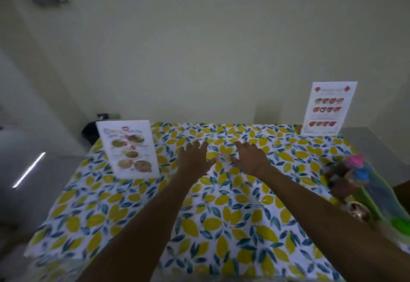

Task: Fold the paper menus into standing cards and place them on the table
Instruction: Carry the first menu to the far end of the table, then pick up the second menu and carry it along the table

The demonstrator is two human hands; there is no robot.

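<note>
Two paper menus stand upright on a table covered with a lemon-print cloth (137, 210). One menu card (129, 148) with food pictures stands at the left of the table. A second menu card (328, 108) with red pictures stands at the far right corner by the wall. My left hand (195, 159) and my right hand (250, 157) reach out side by side over the middle of the cloth, palms down, fingers spread. Neither holds anything.
A blurred bunch of colourful items in green wrapping (359, 184) lies at the table's right edge. A dark object (89, 133) sits behind the left menu card. A pale wall (199, 48) rises just behind the table.
</note>
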